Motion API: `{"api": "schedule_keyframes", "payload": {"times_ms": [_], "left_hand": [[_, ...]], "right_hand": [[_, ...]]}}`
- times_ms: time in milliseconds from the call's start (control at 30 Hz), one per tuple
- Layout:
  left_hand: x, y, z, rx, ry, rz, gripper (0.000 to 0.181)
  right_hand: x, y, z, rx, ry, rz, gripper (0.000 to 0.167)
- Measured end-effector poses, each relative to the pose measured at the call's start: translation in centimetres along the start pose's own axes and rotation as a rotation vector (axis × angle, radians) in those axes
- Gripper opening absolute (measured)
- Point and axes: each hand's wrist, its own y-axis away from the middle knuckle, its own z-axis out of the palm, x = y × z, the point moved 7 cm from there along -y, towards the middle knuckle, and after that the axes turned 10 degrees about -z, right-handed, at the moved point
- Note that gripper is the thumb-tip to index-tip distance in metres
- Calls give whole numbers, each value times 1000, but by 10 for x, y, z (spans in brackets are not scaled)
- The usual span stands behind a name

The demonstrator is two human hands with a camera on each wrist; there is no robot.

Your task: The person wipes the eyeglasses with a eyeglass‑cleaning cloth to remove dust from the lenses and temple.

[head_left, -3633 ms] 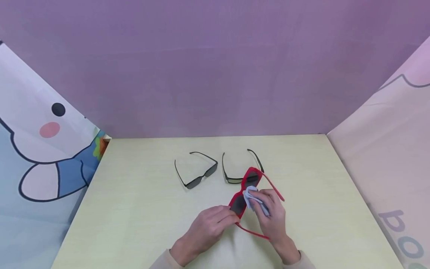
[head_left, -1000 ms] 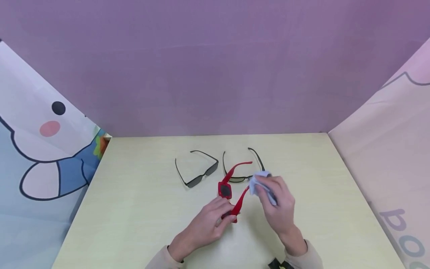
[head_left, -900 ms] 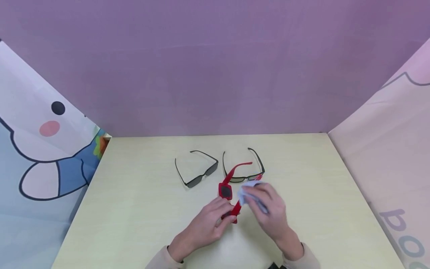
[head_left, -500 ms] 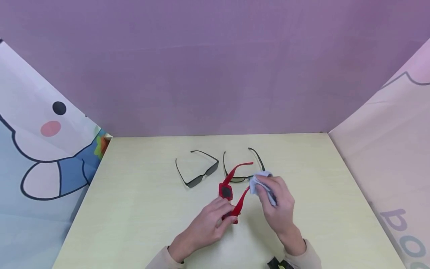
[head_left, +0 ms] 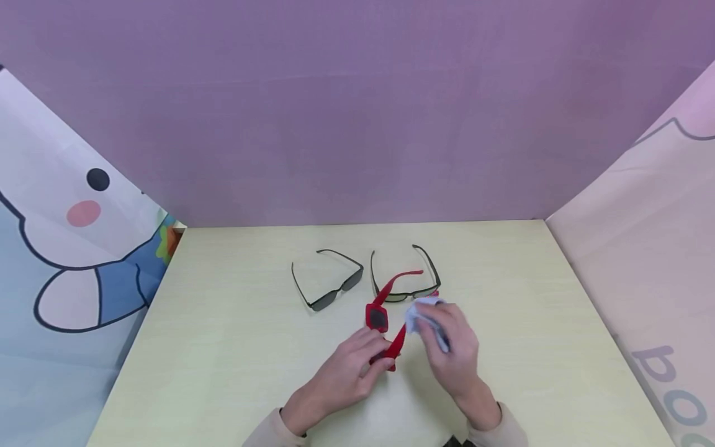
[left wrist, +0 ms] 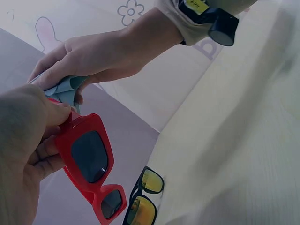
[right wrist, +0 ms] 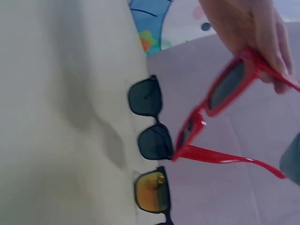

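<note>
Red-framed sunglasses (head_left: 377, 318) with dark lenses are held up off the table, their temples pointing away from me. My left hand (head_left: 349, 372) pinches them by the nearer lens corner, covering part of that lens. In my right hand (head_left: 455, 347) is a bunched light-blue cloth (head_left: 424, 313), wrapped around the nearer red temple, whose tip peeks out beyond it. The left wrist view shows the sunglasses' front (left wrist: 89, 154) and the cloth (left wrist: 65, 91) behind. In the right wrist view the far temple (right wrist: 225, 157) stretches free, and only an edge of the cloth (right wrist: 293, 161) shows.
Behind the hands, black sunglasses (head_left: 337, 292) lie unfolded on the pale table (head_left: 223, 347). Beside them on the right are black-framed glasses with yellowish lenses (head_left: 396, 298), partly overlapped in view by the red temple. A purple backdrop (head_left: 357, 124) rises at the table's far edge.
The red sunglasses have turned from lenses facing up to temples pointing away. Over the last second the cloth has slid back and forth along the nearer temple; the left hand stays almost still.
</note>
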Motion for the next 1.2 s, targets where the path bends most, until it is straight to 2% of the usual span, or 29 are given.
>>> {"api": "schedule_keyframes", "payload": {"times_ms": [100, 167, 233, 367, 500, 600, 667, 800, 867, 933, 967, 1067, 1200], "left_hand": [[1, 1, 1, -4, -10, 7, 8], [1, 2, 2, -9, -12, 4, 8], [0, 3, 3, -18, -9, -6, 7], [1, 3, 3, -27, -19, 2, 8], [3, 3, 2, -18, -43, 25, 12], [4, 2, 2, -2, -47, 29, 13], [4, 2, 1, 10, -40, 32, 13], [3, 2, 0, 22, -36, 32, 13], [2, 3, 0, 20, -25, 13, 12], [0, 2, 0, 20, -1, -17, 11], [-1, 2, -1, 22, 11, -29, 10], [-2, 1, -2, 33, 46, -58, 6], [0, -1, -4, 44, 38, -49, 5]], "right_hand": [[15, 3, -11, 72, 26, 159, 30], [22, 7, -16, 90, 24, 265, 22], [25, 11, -18, 91, 14, 346, 25], [26, 18, -14, 29, 12, 451, 41], [23, 27, -4, -53, -74, 593, 33], [19, 34, 4, -91, -202, 719, 24], [16, 38, 8, -110, -312, 788, 23], [10, 45, 18, -136, -690, 901, 31], [9, 49, 23, -151, -866, 967, 34], [9, 51, 25, -164, -983, 1013, 37], [9, 51, 25, -168, -1010, 1024, 38], [12, 50, 23, -116, -1076, 1058, 41], [18, 39, 17, 62, -1207, 1036, 42]]}}
